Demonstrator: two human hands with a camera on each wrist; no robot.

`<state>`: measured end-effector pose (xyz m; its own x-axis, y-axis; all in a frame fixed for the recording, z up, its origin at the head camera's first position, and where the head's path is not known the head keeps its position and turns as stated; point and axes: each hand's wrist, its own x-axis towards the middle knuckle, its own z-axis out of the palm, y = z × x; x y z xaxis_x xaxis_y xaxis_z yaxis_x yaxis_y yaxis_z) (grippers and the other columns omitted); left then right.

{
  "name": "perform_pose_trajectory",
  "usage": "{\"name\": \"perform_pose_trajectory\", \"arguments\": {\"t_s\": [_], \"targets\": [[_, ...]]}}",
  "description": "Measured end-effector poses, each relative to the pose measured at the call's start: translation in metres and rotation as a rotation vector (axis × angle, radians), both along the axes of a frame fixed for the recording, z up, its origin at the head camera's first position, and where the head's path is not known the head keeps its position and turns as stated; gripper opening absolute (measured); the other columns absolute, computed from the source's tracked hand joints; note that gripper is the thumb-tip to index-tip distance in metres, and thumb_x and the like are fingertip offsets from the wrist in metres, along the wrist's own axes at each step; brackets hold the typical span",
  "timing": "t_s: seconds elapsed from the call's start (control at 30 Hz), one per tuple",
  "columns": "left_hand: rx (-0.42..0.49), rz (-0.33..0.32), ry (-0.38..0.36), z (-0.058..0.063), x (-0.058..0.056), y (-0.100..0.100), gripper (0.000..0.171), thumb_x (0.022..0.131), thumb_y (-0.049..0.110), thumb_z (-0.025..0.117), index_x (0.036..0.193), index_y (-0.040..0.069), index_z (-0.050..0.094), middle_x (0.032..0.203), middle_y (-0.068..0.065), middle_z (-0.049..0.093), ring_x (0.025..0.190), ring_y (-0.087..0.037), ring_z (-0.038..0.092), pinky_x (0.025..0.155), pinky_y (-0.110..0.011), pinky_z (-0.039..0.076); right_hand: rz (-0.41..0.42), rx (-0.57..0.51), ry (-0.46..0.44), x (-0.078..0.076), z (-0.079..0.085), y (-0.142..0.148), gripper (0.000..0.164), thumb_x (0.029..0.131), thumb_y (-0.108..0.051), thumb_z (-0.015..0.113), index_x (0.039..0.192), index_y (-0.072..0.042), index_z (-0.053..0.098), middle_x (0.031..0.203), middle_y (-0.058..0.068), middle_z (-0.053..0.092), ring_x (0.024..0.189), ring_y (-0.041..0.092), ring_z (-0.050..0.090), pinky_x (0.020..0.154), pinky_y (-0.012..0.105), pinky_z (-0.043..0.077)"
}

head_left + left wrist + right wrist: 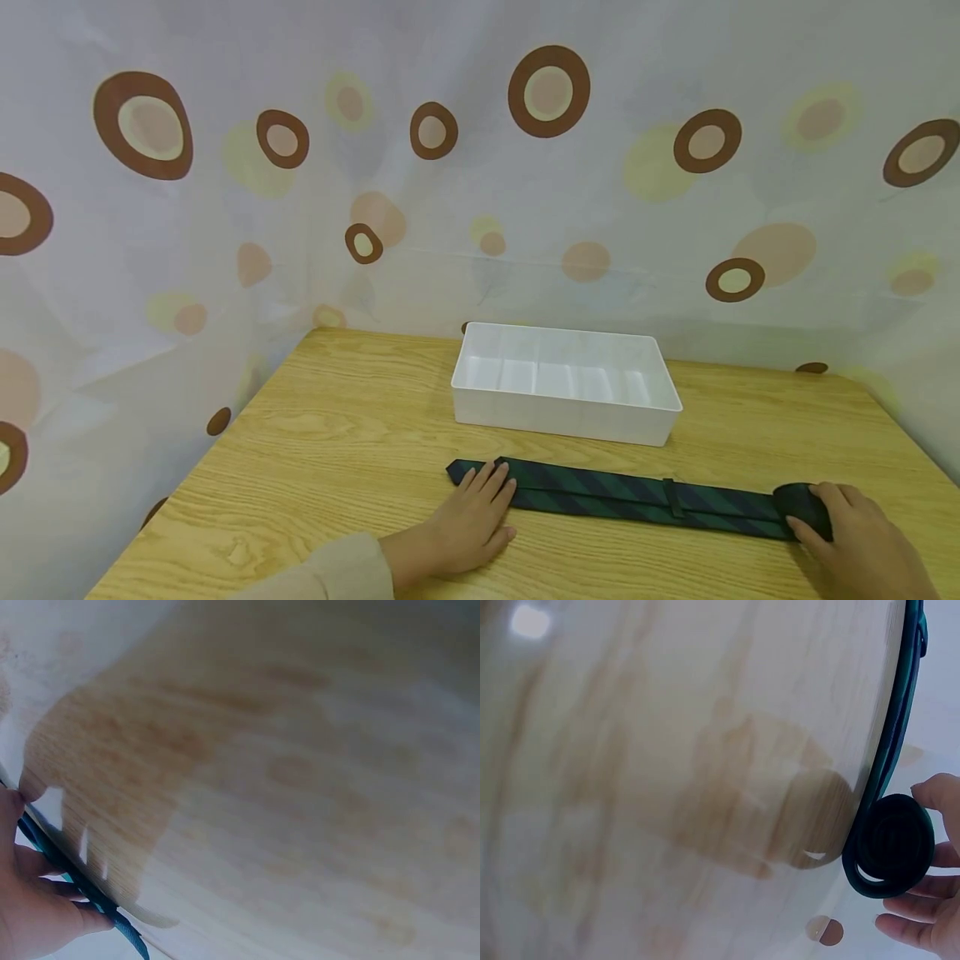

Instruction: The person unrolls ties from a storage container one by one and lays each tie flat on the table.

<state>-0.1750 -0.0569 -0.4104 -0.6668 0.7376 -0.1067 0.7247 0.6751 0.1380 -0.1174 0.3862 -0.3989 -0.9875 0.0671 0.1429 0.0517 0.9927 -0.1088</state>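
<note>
A dark green and navy striped necktie (600,493) lies across the table, its right end wound into a roll. My left hand (471,521) rests on the tie near its pointed left ends, fingers extended across the fabric. The left wrist view shows those fingers (96,921) touching the tie's strip. At the other end my right hand (870,546) holds the roll (801,507), thumb on the near side and fingers over the far side. Seen from the right wrist, the spiral roll (891,844) stands on its side against the tabletop, still joined to the flat length.
Behind the tie stands a white rectangular tray (562,418) with ridges along its inside. The wooden table (315,450) meets a patterned curtain (480,200) at the back and left side.
</note>
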Motion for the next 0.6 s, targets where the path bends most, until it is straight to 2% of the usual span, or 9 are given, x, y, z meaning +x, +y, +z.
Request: {"name": "perform_pose_trajectory", "arguments": {"t_s": [0.2,0.43,0.6], "targets": [[0.0,0.0,-0.001,0.0014,0.0001,0.0003,0.057,0.1,0.039,0.033,0.144,0.005,0.031,0.153,-0.015,0.023,0.142,-0.032,0.021,0.111,-0.047,0.027,0.007,-0.002,0.027,0.0001,0.0022,-0.0031,0.056,0.076,-0.027,0.076,0.098,0.017,0.051,0.092,0.035,0.053,0.079,0.048,0.053,0.064,0.053,0.047],[0.002,0.003,-0.003,0.0011,-0.0004,0.0002,0.056,0.1,0.039,0.034,0.144,0.004,0.032,0.152,-0.016,0.023,0.142,-0.032,0.021,0.111,-0.047,0.027,0.001,-0.002,0.004,0.0,0.0058,-0.0065,0.058,0.075,-0.028,0.077,0.099,0.018,0.049,0.095,0.04,0.051,0.082,0.05,0.052,0.064,0.054,0.047],[0.0,0.002,0.007,-0.0007,-0.0009,0.0002,0.057,0.1,0.039,0.034,0.144,0.004,0.032,0.152,-0.016,0.024,0.142,-0.032,0.022,0.111,-0.047,0.027,0.003,0.015,0.033,-0.0009,0.0055,-0.0073,0.06,0.072,-0.027,0.079,0.098,0.018,0.048,0.093,0.039,0.052,0.081,0.05,0.053,0.063,0.054,0.047]]}}
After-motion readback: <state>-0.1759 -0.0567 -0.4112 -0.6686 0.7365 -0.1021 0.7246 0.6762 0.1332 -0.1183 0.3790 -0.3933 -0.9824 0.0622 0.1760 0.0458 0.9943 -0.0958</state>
